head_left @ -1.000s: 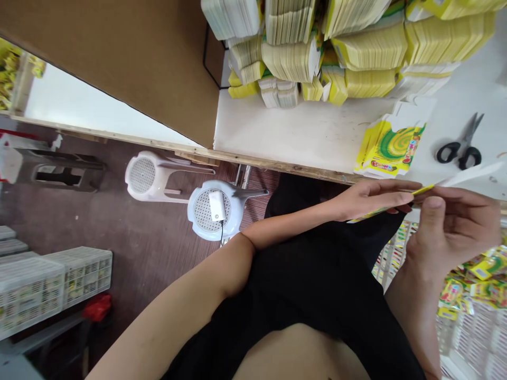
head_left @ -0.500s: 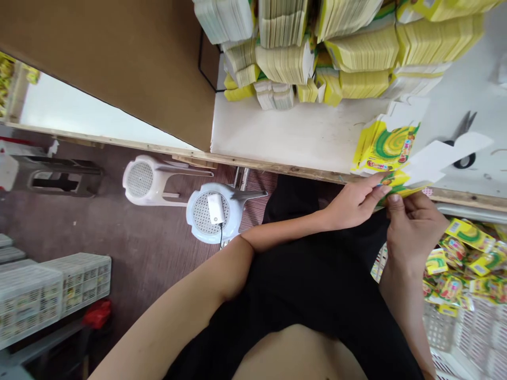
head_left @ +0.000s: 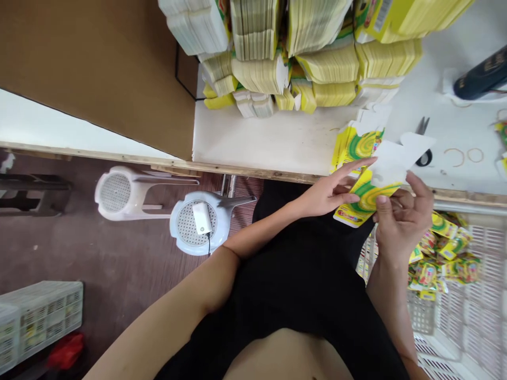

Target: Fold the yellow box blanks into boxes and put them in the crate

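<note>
In front of my body a folding carton (head_left: 374,192), yellow and green with a swirl print and white flaps, is held between both hands. My left hand (head_left: 330,192) grips its left edge, thumb on the printed face and index finger stretched toward the white flaps. My right hand (head_left: 404,216) pinches the right side, with the thumb in front and the other fingers curled behind, partly hidden. Just beyond, on the table's edge, lies a small stack of matching flat cartons (head_left: 356,142). Scissors (head_left: 423,145) with black handles rest to the right of it.
Bundled cartons (head_left: 261,74) are piled at the back of the white table (head_left: 253,140). A large cardboard box (head_left: 119,68) stands left. Plastic baskets (head_left: 491,274) with packed yellow pieces (head_left: 439,258) are below right. Two stools (head_left: 114,192) and a dark bottle (head_left: 483,74) are also visible.
The carton has turned so that its printed swirl face shows more openly. My left hand has shifted to its left edge with fingers more spread. The whole view has swung rightward.
</note>
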Demonstrator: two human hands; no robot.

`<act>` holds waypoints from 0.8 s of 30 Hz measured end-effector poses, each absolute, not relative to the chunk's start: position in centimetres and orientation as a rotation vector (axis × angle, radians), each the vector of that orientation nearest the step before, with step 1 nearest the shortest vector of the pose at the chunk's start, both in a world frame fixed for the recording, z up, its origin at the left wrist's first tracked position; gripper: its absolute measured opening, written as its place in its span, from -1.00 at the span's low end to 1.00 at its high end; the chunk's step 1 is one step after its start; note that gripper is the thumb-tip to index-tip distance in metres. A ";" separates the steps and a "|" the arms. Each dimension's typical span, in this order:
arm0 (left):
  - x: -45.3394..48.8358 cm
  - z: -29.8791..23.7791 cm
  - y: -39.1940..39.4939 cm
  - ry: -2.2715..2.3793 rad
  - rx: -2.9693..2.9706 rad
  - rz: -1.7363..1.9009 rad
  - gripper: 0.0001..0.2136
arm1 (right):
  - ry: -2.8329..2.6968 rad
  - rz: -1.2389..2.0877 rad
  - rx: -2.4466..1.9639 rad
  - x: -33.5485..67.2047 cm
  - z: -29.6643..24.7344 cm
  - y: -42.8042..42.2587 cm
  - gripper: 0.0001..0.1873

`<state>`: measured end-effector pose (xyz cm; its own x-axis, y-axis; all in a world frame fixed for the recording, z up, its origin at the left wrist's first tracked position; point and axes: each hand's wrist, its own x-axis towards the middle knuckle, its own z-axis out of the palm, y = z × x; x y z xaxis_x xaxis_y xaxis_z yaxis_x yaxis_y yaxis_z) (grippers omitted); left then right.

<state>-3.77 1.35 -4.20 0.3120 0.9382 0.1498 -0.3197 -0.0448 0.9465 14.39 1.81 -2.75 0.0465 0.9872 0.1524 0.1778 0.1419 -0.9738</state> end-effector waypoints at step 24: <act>-3.8 -5.1 0.8 0.761 1.187 1.118 -0.44 | -1.438 1.134 -1.252 16.2 -1.6 2.5 -0.43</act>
